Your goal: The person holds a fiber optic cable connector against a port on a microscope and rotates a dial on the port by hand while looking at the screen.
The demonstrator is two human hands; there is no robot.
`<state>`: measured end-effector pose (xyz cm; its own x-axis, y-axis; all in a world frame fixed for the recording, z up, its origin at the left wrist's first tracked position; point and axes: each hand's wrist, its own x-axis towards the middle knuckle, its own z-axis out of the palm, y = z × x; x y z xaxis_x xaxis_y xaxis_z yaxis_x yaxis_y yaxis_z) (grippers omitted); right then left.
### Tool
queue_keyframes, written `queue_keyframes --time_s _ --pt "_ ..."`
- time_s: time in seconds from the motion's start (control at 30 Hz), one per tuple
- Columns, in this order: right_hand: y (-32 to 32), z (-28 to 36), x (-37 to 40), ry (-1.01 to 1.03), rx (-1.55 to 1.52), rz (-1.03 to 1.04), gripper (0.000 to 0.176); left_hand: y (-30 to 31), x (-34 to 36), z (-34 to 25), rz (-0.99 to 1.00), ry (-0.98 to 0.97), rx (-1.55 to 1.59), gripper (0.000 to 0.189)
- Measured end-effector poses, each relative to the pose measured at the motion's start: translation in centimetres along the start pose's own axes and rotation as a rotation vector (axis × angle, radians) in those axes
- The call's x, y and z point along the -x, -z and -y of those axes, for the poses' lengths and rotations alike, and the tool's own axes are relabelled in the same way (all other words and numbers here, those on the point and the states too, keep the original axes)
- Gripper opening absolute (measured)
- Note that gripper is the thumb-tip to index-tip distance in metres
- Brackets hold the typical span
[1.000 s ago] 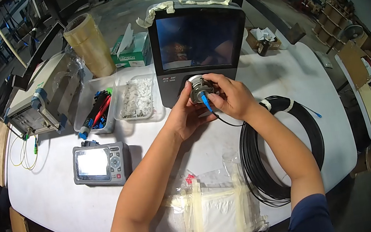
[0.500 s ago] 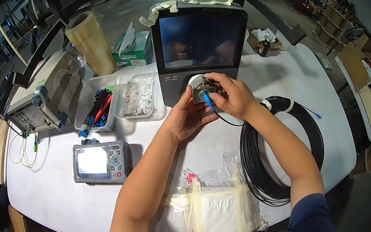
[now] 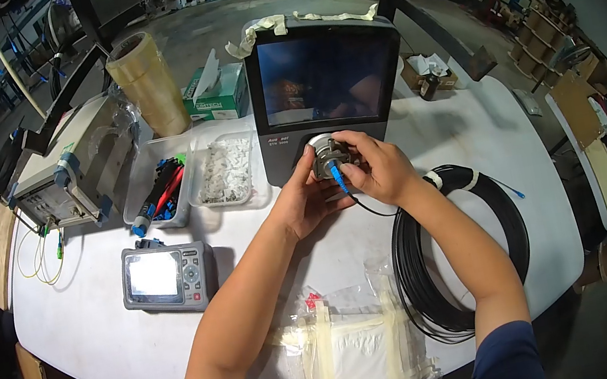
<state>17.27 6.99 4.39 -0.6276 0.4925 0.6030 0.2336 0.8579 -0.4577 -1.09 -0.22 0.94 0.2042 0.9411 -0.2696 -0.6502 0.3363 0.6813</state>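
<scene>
A monitor unit with a dark screen stands in front of me, a round metal fitting on its lower front. A blue fiber optic connector sits at the fitting, its black cable trailing right. My left hand closes around the fitting's left side and underside, with some fingers hidden beneath. My right hand grips the fitting from the right, index finger over its top and thumb close to the connector. The coil of black cable lies under my right forearm, a second blue connector at its right.
Left on the white table are a handheld tester, a bin of blue connectors, a tub of white pieces, tape rolls, a tissue box and a bench instrument. A taped plastic package lies nearest me.
The camera view has tilted slightly, so the table items appear a little lower. Both hands keep their hold at the fitting, with only slight finger movement.
</scene>
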Motion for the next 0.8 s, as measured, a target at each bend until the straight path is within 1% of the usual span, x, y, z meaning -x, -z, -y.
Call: queue_keyframes --time_s 0.27,0.33,0.47,0.53,0.67,0.73,0.8 --pt "0.2 0.3 -0.1 0.026 0.01 -0.009 0.044 0.4 0.1 0.3 0.069 -0.021 0.039 0.084" --pt "0.3 0.2 0.0 -0.013 0.011 0.042 0.047 0.7 0.0 0.4 0.074 -0.019 0.044 0.083" --pt "0.4 0.4 0.0 -0.029 0.004 0.043 0.048 0.9 -0.3 0.5 0.094 -0.012 0.066 0.081" --pt "0.3 0.5 -0.1 0.017 0.02 -0.001 0.043 0.3 0.1 0.2 0.084 -0.024 0.057 0.079" --pt "0.4 0.5 -0.1 0.005 0.023 0.001 0.043 0.1 -0.2 0.1 0.08 -0.004 0.049 0.077" --pt "0.4 0.6 -0.1 -0.004 0.027 0.018 0.043 -0.3 -0.3 0.2 0.009 -0.02 -0.003 0.079" --pt "0.3 0.5 0.0 -0.007 0.019 0.011 0.043 -0.1 -0.3 0.3 0.005 -0.023 0.0 0.079"
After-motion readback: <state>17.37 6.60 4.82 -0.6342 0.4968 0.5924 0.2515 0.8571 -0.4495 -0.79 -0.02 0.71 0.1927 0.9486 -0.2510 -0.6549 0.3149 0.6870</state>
